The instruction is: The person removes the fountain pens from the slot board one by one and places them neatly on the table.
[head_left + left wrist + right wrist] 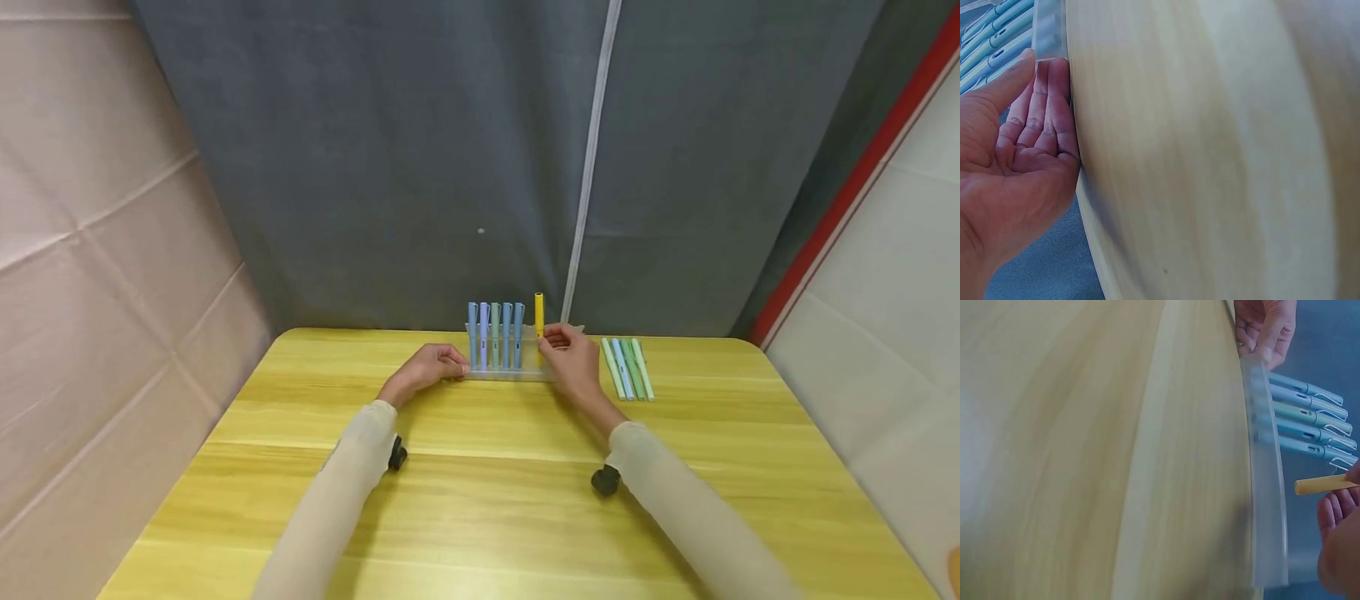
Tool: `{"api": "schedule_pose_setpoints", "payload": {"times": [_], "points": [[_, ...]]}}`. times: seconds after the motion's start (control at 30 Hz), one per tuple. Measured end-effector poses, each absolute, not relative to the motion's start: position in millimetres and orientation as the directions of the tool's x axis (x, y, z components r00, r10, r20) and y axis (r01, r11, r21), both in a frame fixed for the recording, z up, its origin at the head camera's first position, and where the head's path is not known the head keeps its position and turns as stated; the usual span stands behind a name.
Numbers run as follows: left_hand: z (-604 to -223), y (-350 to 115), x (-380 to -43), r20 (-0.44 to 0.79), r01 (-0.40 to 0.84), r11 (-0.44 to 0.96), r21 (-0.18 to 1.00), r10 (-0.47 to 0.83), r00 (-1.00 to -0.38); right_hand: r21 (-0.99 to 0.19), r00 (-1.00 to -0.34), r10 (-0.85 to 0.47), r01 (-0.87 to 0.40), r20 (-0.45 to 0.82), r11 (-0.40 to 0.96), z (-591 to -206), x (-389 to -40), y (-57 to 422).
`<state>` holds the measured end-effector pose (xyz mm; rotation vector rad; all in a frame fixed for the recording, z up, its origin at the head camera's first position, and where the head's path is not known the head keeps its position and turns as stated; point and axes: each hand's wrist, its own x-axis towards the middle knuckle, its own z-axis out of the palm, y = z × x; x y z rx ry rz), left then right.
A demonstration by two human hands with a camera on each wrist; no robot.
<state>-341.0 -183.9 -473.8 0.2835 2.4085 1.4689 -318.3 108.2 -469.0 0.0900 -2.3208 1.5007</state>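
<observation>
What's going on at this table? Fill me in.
A person's right hand holds a yellow pen upright at a clear rack, higher than the five pens standing in it to the left. The left hand holds the rack's left end. Four more pens lie on the table to the rack's right.

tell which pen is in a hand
The yellow pen, pinched by the right hand; it is the only yellow one and the only one held.

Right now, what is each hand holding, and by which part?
The right hand pinches the yellow pen near its middle; the left hand pinches the clear rack at its left end.
</observation>
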Motion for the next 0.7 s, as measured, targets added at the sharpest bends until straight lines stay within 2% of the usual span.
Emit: {"api": "schedule_pose_setpoints", "payload": {"times": [0.33, 0.7], "points": [[-472.5, -180.3, -342.0, -0.141, 0.029, 0.459, 0.888, 0.332, -0.933, -0.819, -0.933, 0.096, -0.252, 0.348, 0.516, -461.9, -307.3, 152.4], [-473.5, -180.5, -344.1, -0.15, 0.022, 0.464, 0.885, 0.33, -0.932, -0.76, -0.953, 0.117, -0.144, 0.279, 0.634, -460.5, -295.4, 208.9]]}}
